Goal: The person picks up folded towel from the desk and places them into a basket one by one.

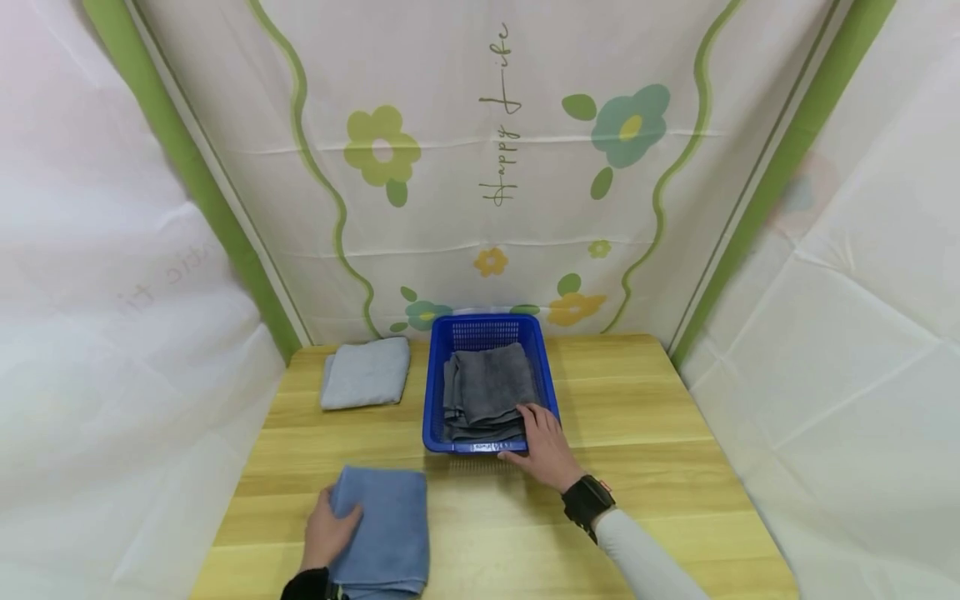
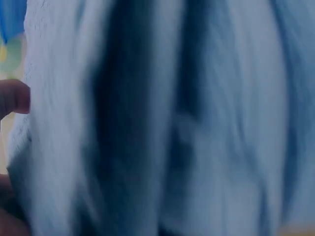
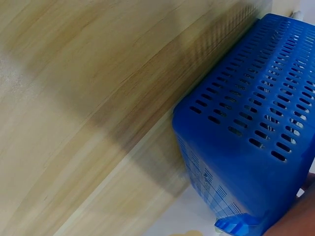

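Note:
My left hand point(image 1: 327, 527) grips the left side of a folded blue towel point(image 1: 386, 521), thumb on top. In the left wrist view the towel's blurred folds point(image 2: 221, 98) fill most of the picture, with a fingertip at the left edge. My right hand point(image 1: 546, 446) holds the near right corner of a blue plastic basket point(image 1: 546, 367), fingers over the rim and thumb outside the front wall. Dark grey folded towels point(image 1: 495, 383) lie stacked in the basket. The right wrist view has the basket's slotted wall point(image 3: 246, 118) close up, my hand at the lower right corner.
A light grey folded towel point(image 1: 367, 372) lies on the wooden table point(image 1: 622, 400) left of the basket. A patterned white curtain point(image 1: 450, 208) hangs behind the table, and white cloth walls point(image 1: 840, 317) flank both sides.

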Tool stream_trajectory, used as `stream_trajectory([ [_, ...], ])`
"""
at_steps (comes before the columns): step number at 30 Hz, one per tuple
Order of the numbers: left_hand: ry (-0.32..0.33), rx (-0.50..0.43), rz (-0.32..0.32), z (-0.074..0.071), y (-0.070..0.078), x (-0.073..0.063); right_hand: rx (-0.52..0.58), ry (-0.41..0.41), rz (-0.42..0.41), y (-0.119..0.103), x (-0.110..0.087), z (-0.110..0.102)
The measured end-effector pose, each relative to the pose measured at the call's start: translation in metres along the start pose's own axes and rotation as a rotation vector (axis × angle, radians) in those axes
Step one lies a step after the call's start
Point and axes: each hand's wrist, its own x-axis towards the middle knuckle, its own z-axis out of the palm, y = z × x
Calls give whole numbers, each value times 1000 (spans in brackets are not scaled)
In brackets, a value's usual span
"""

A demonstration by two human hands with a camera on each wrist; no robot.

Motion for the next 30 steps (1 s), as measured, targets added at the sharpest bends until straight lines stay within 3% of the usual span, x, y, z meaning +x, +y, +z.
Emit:
stream_trajectory([
  [8, 53, -155, 111, 68, 44, -45, -2, 11, -12, 2, -2, 0],
  [12, 65, -227, 151, 101, 67, -58, 5, -6, -8, 1, -1, -1],
  [16, 78, -279, 184, 124, 87, -61, 13, -15, -4, -1, 0, -1],
  [20, 98, -311, 221, 137, 101, -61, 3, -13, 4, -2, 0, -1],
  [24, 82, -303, 220, 142, 105, -61, -6, -6, 10, -1, -1, 3],
  [30, -46, -197, 251, 131, 99, -65, 3, 11, -8, 0, -3, 2],
])
